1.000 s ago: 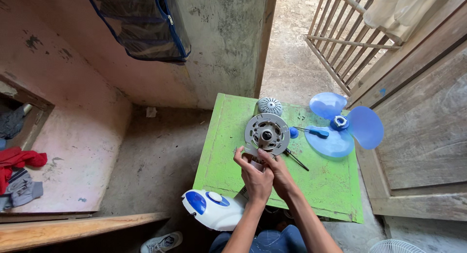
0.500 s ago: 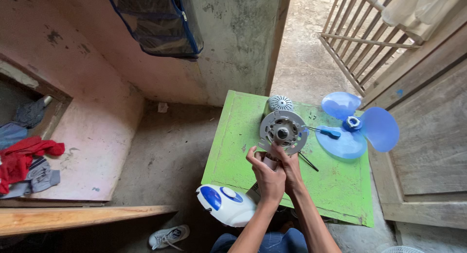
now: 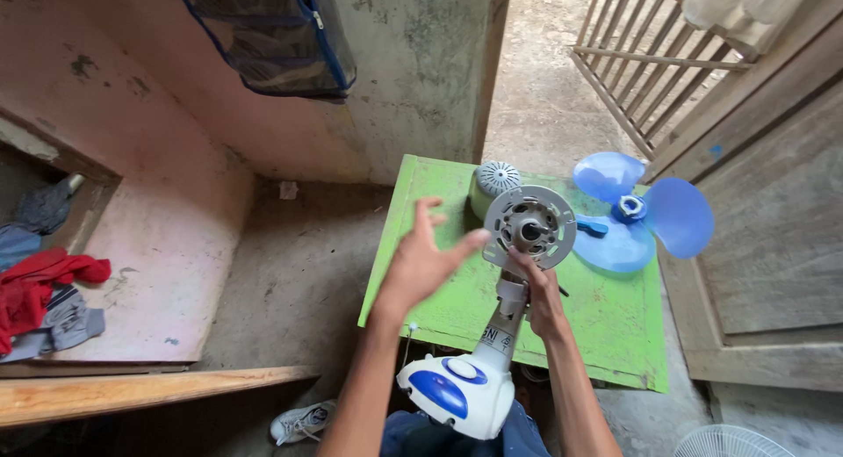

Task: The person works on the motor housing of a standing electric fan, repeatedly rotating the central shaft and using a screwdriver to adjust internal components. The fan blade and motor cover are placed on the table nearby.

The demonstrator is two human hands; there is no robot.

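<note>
- Green tabletop (image 3: 606,330): small square board over a bare concrete floor; a wooden wall runs along its right edge, a plastered wall stands beyond its far-left corner.
- Desk fan (image 3: 500,334), stripped of guard and blade: lies lengthwise from the near edge toward the far edge, left of centre. White-and-blue base (image 3: 452,391) overhangs the near edge; the neck rises to the grey round motor housing (image 3: 529,226) near the far edge, its shaft facing the camera.
- Blue three-lobed fan blade (image 3: 645,211): flat at the far-right corner, just beside the motor housing.
- Left hand (image 3: 421,259): raised over the left edge, fingers spread wide and blurred, holding nothing; fingertips near the housing rim, contact cannot be told.
- Right hand (image 3: 540,295): closed around the fan's neck just below the housing.
- White vented rear cap (image 3: 497,178): at the far edge, behind the housing.
</note>
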